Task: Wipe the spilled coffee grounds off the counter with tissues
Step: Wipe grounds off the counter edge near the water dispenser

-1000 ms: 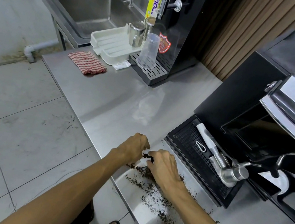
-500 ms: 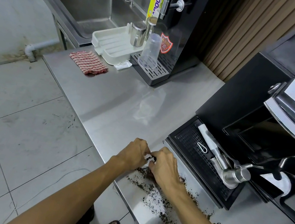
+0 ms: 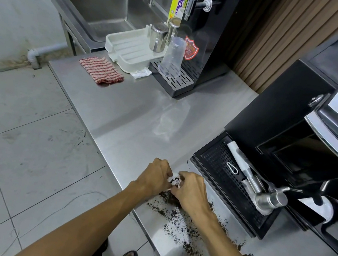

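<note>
1. Left hand [image 3: 155, 178]: fingers curled inward and pinching the left side of a small white tissue [image 3: 174, 180]. It sits at the front edge of the steel counter [image 3: 131, 117].
2. Right hand [image 3: 191, 193]: fingers curled likewise, gripping the right side of the same tissue. We record the two hands as close together, with the wad between their fingertips.
3. Tissue: crumpled into a tight wad, with dark specks showing on its exposed face. We cannot tell whether it touches the counter.
4. Coffee grounds [image 3: 191, 232]: scattered over the counter from beneath the right hand, along the right forearm and toward the near corner. The densest patch lies just beside the right wrist.
5. Just right of the hands is the black drip tray [image 3: 217, 165] of a coffee machine, with metal tools lying on it.
6. At the far end of the counter we note a red-checked cloth [image 3: 101, 69] and a white tray [image 3: 127, 50] holding steel cups. A clear cup [image 3: 172, 58] stands mouth down on a black dispenser's grate, and a sink [image 3: 99, 6] lies beyond.
</note>
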`<action>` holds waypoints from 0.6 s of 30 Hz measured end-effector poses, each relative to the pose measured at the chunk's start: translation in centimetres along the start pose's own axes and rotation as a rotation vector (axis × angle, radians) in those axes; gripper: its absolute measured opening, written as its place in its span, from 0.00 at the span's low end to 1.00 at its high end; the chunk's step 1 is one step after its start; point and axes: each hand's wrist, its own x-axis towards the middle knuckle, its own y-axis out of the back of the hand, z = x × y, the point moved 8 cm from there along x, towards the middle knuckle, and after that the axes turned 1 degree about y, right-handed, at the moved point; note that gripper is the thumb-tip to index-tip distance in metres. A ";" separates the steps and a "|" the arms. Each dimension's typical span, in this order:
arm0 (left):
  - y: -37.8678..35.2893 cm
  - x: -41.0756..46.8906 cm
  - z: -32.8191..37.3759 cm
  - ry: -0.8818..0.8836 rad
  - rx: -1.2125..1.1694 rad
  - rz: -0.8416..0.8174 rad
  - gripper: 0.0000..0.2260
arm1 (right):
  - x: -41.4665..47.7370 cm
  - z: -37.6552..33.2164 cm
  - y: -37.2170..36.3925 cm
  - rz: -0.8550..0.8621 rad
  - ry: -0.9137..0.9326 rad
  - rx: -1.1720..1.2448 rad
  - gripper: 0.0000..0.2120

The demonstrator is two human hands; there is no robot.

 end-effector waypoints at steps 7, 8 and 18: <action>-0.5 0.2 -0.7 0.113 -0.070 -0.021 0.14 | -0.1 -0.2 -0.4 0.020 0.052 0.020 0.13; -0.5 0.2 -0.7 0.117 -0.069 -0.025 0.14 | -0.2 -0.1 -0.5 0.031 0.058 0.012 0.13; 0.0 0.9 0.1 0.021 0.069 -0.118 0.06 | -0.2 -0.1 -0.9 0.063 0.090 -0.012 0.24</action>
